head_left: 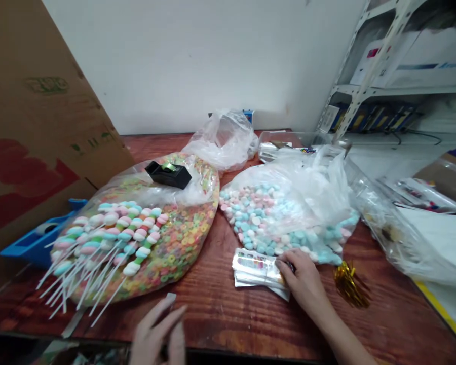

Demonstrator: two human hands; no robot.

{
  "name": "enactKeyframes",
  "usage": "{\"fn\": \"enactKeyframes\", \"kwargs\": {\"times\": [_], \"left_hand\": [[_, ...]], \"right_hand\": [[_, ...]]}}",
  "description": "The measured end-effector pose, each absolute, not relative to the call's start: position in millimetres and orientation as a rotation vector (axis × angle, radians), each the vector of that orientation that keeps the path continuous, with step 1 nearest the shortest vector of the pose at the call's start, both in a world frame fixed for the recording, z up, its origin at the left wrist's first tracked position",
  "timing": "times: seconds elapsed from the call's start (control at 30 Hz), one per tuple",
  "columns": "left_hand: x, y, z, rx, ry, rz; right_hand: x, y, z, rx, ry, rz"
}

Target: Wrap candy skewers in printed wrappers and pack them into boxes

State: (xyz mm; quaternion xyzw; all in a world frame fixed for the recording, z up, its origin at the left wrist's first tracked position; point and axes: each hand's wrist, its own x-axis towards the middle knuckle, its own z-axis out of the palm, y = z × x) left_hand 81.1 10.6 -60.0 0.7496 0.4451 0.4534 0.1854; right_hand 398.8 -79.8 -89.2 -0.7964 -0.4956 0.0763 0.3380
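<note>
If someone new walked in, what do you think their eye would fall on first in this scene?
The fan of pastel candy skewers would probably catch the eye first, lying on a large clear bag of rainbow cereal rings at the left of the wooden table. To its right sits a clear bag of pink, white and blue candies. Nearer the viewer, the right hand rests on a stack of foil packets.

Only bare skin shows of the person: the left hand (155, 334) is slim-fingered, a little blurred and cut off by the lower edge of the view — the right hand (304, 281) is narrow, with short nails, and runs into a slender, uncovered forearm (345, 342).
</note>
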Motion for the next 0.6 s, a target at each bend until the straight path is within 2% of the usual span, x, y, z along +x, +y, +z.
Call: {"fn": "enactKeyframes", "kwargs": {"times": [0.07,0.17,0.23,0.3,0.43,0.6], "left_hand": [[136.8,1.7,-50.0,2.2,1.034,1.193],[199.1,-10.1,-43.4,2.018,0.72,0.928],[223.3,-16.0,-45.7,1.923,0.587,0.755],[236.1,-19.7,-52.6,1.957,0.508,0.724],[242.8,-16.8,-71.0,2.271,0.648,0.938],[243.8,-3.6,-83.0,2.441,0.82,0.859]], "right_hand": [[398.2,-78.3,-90.3,-2.091,-1.288,0.15],[399.1,-77.9,-89.5,-2.119,-1.307,0.073],[400.7,-78.5,-86.0,-2.128,-1.339,0.05],[401.9,-80.3,-80.4,-2.118,-1.378,0.065],[399.1,-85.4,-72.3,-2.056,-1.454,0.145],[390.7,-83.1,-80.1,-2.061,-1.448,0.113]]}}
